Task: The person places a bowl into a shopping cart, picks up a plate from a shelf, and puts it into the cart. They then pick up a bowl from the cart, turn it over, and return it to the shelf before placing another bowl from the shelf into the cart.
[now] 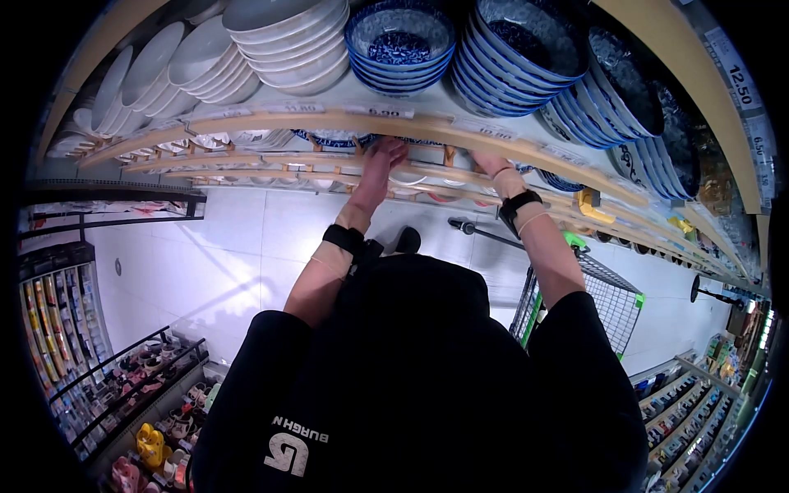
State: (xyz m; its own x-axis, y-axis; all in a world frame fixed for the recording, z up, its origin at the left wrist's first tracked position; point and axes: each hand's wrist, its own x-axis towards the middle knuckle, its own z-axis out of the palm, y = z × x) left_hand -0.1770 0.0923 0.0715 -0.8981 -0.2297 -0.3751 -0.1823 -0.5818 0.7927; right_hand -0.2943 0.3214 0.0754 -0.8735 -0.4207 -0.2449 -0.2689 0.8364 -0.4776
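Both hands reach into the shelf level below the top one. My left hand point(385, 155) is near blue-patterned dishes point(333, 138), its fingers partly under the shelf edge; what it touches is unclear. Farther right, my right hand point(491, 163) reaches under the same wooden shelf edge point(427, 130), its fingertips hidden. On the top shelf above my hands stand stacked white bowls point(288, 41), a short stack of blue-patterned bowls point(400, 45) and a taller blue stack point(519, 53).
A wire shopping cart point(612, 308) with green parts stands at the right. Shoe racks point(156, 370) are at the lower left. More blue bowls point(620, 90) lean at the upper right, and further shelves point(686, 419) stand at the lower right.
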